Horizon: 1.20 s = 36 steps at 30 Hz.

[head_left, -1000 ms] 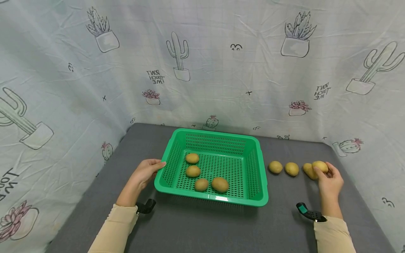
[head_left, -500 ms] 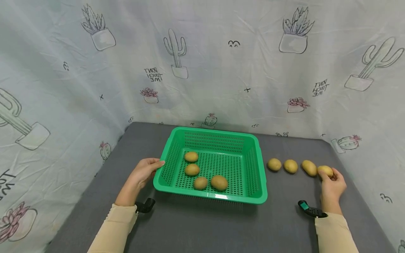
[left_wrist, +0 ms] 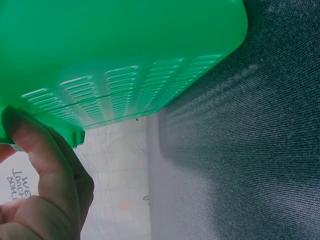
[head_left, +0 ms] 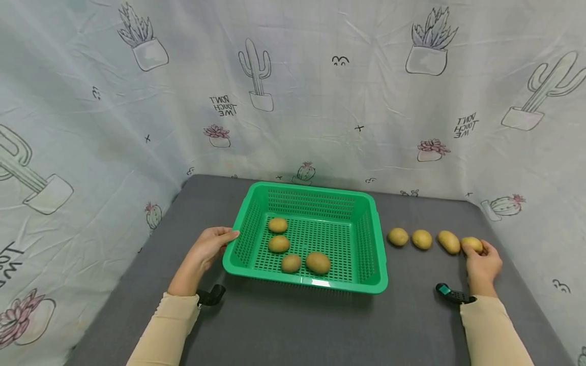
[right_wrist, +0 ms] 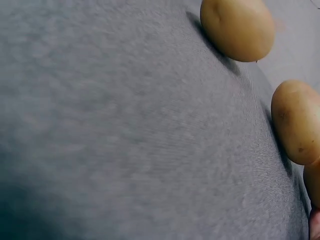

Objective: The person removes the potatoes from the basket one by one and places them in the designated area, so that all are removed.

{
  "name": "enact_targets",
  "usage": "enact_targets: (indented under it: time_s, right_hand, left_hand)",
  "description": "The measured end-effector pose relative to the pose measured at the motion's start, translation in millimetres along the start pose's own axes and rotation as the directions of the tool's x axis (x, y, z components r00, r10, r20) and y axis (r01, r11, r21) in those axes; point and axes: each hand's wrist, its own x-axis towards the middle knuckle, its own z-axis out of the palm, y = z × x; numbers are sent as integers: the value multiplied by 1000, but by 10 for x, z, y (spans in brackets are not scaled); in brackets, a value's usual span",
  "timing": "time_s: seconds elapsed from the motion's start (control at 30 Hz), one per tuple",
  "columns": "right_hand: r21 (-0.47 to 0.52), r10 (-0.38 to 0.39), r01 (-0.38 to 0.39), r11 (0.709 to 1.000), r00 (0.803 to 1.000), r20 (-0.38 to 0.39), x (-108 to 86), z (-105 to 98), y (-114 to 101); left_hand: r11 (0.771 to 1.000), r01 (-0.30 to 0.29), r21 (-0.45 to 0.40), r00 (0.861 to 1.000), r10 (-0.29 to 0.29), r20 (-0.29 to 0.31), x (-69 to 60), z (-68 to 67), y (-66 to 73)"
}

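My left hand [head_left: 208, 248] pinches the left rim of a green plastic basket [head_left: 284, 279], thumb on top. In the left wrist view, its fingers curl under the rim of the basket [left_wrist: 120, 30]. Several potatoes lie inside the basket, including a larger potato [head_left: 318, 263] near the front. At the far right, my right hand [head_left: 485, 264] grips a yellow potato [head_left: 473, 244] at the end of a row on the table. Beside it sits an oblong potato [head_left: 448, 242]. The right wrist view shows only part of the held potato [right_wrist: 312, 185] and a fingertip.
A dark grey cloth covers the table [head_left: 293, 330]. Two more potatoes of the row, a rounded potato [head_left: 421, 239] and a left-hand potato [head_left: 398, 237], lie just right of the basket. Behind hangs a white curtain [head_left: 302, 137] printed with cacti.
The right hand has moved right and lowered its potato from over the oblong one to the row's right end. The left hand has kept hold of the basket rim.
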Motion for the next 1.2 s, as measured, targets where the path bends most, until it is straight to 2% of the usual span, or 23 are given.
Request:
enact_targets:
  time_s: [0.33,0.7,0.77,0.87,1.03,1.1,1.2]
  right_hand:
    - [-151,-13,19,988,999,41,57,-3,1]
    - [-42,41,-40,998,999,24,27,-34,-35]
    - [-12,43,-43,999,999,15,26,-38,-43]
    - [98,66,-65,993,998,-7,26,-40,-48]
    - [311,93,-76,947,995,-39,5,-51,-46]
    - [356,89,-66,932,995,-46,-8,-58,-43]
    - [379,72,-48,924,996,-48,-35,-74,-37]
  left_hand:
    - [1000,-5,2,1000,5,-13,10,8,-11]
    - [1000,-12,-11,1000,12,-3,17,5,-12]
    - [1000,-16,-16,1000,16,-1,14,4,-11]
    - [1000,-19,-23,1000,19,1,13,7,-9]
    - [1000,-7,-15,1000,7,-7,17,7,-14]
    - [1000,-3,-15,1000,3,-15,20,6,-17]
    - [1000,-13,-20,1000,13,-15,22,8,-21]
